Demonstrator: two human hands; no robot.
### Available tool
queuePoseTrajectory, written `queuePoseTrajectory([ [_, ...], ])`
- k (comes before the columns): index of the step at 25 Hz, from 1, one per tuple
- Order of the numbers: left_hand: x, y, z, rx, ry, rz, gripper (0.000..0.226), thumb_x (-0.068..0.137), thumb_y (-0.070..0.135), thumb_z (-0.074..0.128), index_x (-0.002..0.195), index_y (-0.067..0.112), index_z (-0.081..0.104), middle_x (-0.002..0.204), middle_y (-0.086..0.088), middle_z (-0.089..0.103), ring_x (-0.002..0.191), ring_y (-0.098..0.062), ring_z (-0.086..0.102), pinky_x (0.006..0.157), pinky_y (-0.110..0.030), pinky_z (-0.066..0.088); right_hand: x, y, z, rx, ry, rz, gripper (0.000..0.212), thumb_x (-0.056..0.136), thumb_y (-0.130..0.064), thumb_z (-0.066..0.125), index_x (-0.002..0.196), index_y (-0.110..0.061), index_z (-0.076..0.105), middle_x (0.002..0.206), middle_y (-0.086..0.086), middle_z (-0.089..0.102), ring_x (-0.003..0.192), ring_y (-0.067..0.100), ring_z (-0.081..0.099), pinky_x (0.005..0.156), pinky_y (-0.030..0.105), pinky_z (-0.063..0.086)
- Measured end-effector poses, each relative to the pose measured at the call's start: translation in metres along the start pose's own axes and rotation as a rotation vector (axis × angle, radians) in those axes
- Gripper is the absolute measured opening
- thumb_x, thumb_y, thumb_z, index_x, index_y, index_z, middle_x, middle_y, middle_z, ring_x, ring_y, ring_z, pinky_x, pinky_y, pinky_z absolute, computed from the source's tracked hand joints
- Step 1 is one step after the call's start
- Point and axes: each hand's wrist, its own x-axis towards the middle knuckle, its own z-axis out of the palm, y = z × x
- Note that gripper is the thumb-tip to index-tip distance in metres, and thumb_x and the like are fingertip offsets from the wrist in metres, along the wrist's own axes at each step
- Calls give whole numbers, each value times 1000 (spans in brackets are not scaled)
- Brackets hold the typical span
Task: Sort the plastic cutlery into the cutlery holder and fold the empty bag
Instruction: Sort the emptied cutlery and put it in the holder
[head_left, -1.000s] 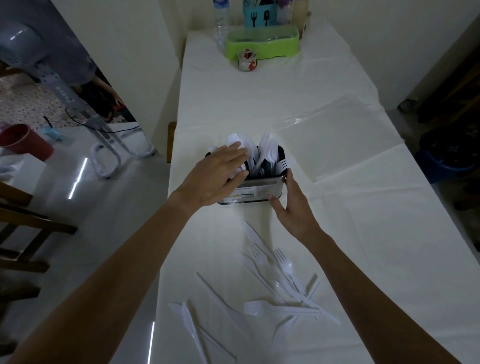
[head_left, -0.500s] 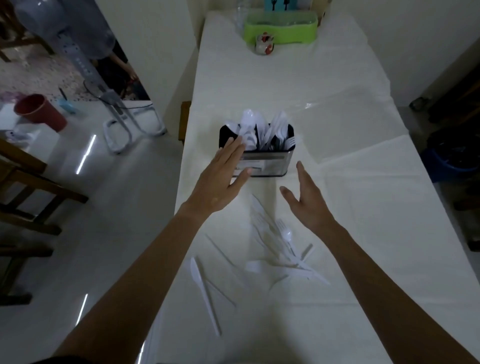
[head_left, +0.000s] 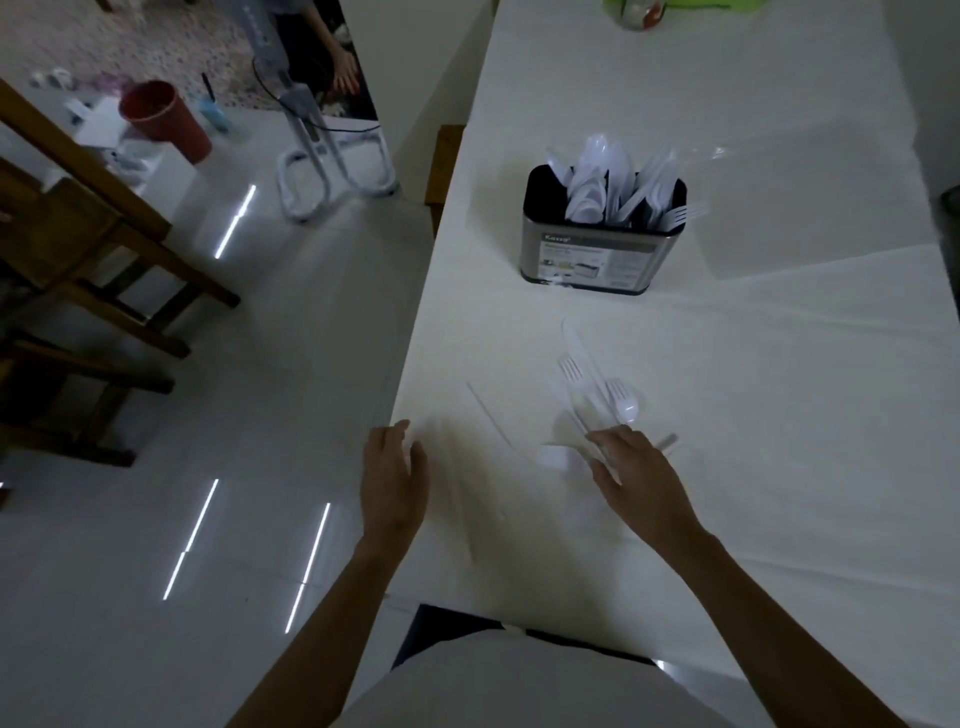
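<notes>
Head view looks down your two bare arms onto a long white tabletop. Your left hand hangs at the tabletop's left edge, fingers spread and loose, holding nothing that you can make out; motion blur smears the surface just beside it. Your right hand reaches over the near end of the loose plastic cutlery pile, fingers parted over the handles, and whether they have closed on a piece cannot be told. In that pile a knife lies with its long axis running away from you, tip toward the cutlery holder; two forks point their tines the same way, and a spoon lies with its bowl at the far right of the heap. A thin straight piece lies apart to the left, slanting toward the left edge. Farther up the tabletop stands the metal holder, upright, label facing you, packed with white spoons and forks standing handle down, heads fanned above the rim; its leftmost section looks nearly bare. One fork hangs tines-out over the right rim. Beyond the holder's right side the clear empty bag lies flat and unfolded toward the right edge.
</notes>
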Motion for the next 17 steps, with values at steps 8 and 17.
queuePoseTrajectory([
  [8, 13, 16, 4, 4, -34, -248, 45, 81, 49, 65, 96, 7, 59, 92, -6, 61, 79, -19, 53, 68, -26, 36, 54, -30, 5, -207, -14, 235, 31, 94, -35, 47, 112, -11, 54, 107, 7, 63, 95, 27, 64, 73, 34, 49],
  [17, 44, 16, 9, 87, -202, -279, 25, 71, 22, 64, 66, -3, 64, 64, -15, 66, 61, -28, 65, 61, -34, 57, 58, -33, 0, -189, 121, 264, 17, 90, -19, 47, 90, -7, 59, 86, 9, 65, 78, 27, 62, 57, 29, 42],
])
